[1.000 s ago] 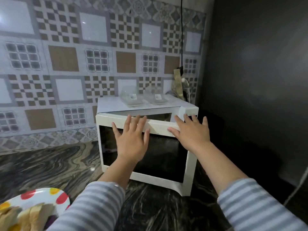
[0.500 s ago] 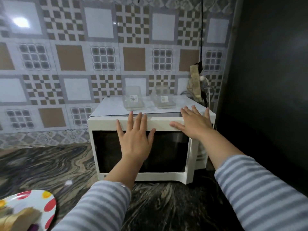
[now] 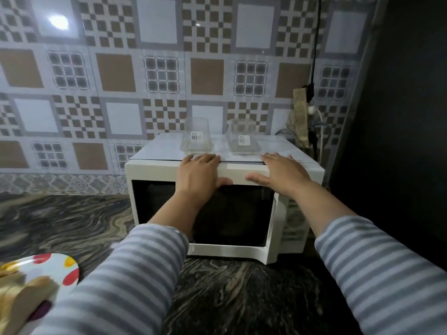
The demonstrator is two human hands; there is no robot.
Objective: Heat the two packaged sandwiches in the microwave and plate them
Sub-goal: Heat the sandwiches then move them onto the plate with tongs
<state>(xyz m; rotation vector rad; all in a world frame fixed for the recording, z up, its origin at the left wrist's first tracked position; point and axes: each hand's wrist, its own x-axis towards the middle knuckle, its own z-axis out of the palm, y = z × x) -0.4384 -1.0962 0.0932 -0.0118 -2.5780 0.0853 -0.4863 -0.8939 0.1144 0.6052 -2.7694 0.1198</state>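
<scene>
Hands flat, fingers spread, left hand (image 3: 202, 172) and right hand (image 3: 280, 172) pressed on microwave (image 3: 169, 171) door top edge, two clear empty packages (image 3: 196, 136) just beyond fingertips, plate (image 3: 54, 263) below left.

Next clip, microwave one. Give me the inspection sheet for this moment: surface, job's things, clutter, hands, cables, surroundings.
Surface: dark marbled counter, bare in front of the microwave.
Job's things: white microwave, door looks shut or nearly so; two clear packages, left and right, on its top, apparently empty; spotted plate at lower left with bread slices on it.
Clutter: a brownish object behind the microwave's right rear corner, too blurred to tell what it is.
Hands: left hand and right hand flat on the door's upper edge, holding nothing.
Cables: black cord hanging down the wall; white cable near it.
Surroundings: patterned tile wall; dark panel at right.
</scene>
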